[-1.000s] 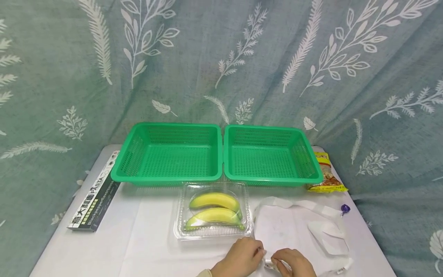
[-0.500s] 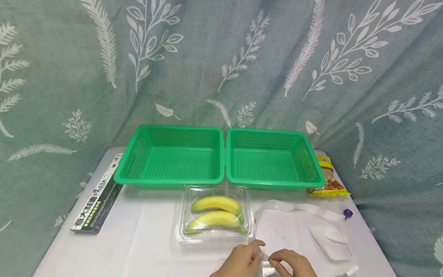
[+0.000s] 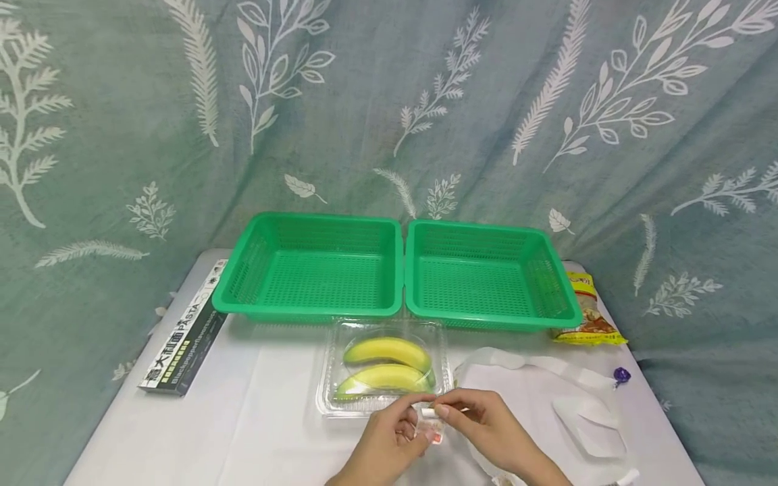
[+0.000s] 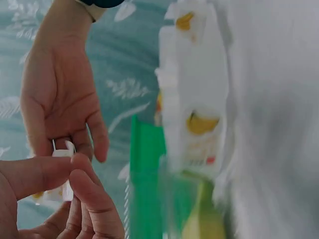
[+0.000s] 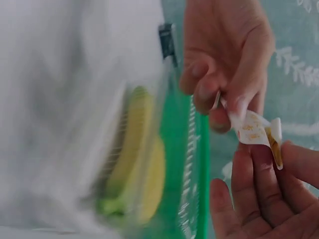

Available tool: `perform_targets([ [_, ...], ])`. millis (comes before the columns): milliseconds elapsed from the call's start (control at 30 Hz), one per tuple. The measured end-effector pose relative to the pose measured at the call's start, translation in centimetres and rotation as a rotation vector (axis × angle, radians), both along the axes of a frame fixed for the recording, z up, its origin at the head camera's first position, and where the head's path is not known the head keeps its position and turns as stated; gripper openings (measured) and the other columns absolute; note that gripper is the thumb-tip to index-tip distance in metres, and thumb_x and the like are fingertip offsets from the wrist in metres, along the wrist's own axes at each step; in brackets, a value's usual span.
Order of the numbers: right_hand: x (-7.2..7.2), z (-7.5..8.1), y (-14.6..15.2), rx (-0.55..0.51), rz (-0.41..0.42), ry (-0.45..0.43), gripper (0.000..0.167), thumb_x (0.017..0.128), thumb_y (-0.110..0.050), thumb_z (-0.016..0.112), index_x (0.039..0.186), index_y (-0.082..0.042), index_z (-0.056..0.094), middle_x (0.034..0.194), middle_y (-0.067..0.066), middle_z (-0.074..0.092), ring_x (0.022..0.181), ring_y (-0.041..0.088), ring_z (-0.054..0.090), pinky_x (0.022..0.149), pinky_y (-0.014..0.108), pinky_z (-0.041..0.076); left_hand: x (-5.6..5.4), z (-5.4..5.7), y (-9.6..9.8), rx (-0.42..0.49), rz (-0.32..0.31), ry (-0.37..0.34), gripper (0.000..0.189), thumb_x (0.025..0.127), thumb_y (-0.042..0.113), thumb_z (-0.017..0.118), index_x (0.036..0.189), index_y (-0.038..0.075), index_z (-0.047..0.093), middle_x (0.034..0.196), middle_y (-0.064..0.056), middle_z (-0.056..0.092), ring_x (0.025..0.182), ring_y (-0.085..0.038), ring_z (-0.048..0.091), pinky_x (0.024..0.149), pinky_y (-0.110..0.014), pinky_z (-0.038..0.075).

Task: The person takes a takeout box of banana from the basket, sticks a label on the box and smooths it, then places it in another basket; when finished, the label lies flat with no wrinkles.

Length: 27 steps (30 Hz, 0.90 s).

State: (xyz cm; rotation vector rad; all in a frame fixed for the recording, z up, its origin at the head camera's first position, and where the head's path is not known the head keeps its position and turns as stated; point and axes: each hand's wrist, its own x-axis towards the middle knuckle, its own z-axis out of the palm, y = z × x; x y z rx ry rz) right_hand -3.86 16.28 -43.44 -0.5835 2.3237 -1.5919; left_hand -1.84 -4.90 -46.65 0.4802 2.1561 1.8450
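Observation:
Both hands meet in front of the clear plastic clamshell box, which holds two bananas. Between them is a small, curled white sticker printed with a yellow banana. My left hand pinches one end of it between thumb and fingers. At the opposite edge, thumb and fingertips of my right hand pinch it too. In the left wrist view, a white strip of banana stickers shows beside the hands. Long loops of white strip lie on the table right of the box.
Two green baskets, left and right, stand side by side at the back. A black-and-white pasta box lies at the left. At the right edge are a yellow snack packet and a small purple wrapped piece.
Both hands have risen from the table's front, moving up and left toward the clamshell box, with the sticker now between them. The box, baskets and packets stay in place; the head view has shifted slightly.

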Motion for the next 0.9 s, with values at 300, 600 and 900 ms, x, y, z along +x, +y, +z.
perform_targets([
  [300,-3.3,1.3,-1.9,-0.049,0.105,0.01,0.02,0.099,-0.02,0.064,0.116,-0.011,0.071,0.112,0.011,0.074,0.1,0.007,0.069,0.088,0.028,0.059,-2.0,1.8,-2.2,-0.04,0.215,-0.022,0.028,0.095,0.003,0.062,0.12,0.011,0.068,0.088,-0.013,0.069,0.067,-0.005,0.064,0.057,-0.022,0.056],
  [600,-3.7,0.9,-3.3,-0.012,0.085,0.144,0.026,0.091,-0.027,0.074,0.115,-0.016,0.071,0.113,0.004,0.073,0.103,0.009,0.069,0.091,0.034,0.06,-2.6,2.1,-2.4,0.018,0.343,-0.057,0.011,0.098,0.01,0.064,0.096,0.001,0.071,0.077,-0.013,0.069,0.061,-0.007,0.063,0.058,-0.02,0.057],
  [900,-4.6,0.9,-3.9,0.016,0.024,0.142,0.021,0.101,-0.023,0.061,0.114,-0.012,0.073,0.112,0.007,0.075,0.097,0.005,0.068,0.083,0.026,0.059,-2.8,2.2,-2.2,0.076,0.379,-0.068,0.012,0.096,0.01,0.066,0.092,0.0,0.07,0.075,-0.012,0.068,0.06,-0.007,0.062,0.057,-0.021,0.056],
])
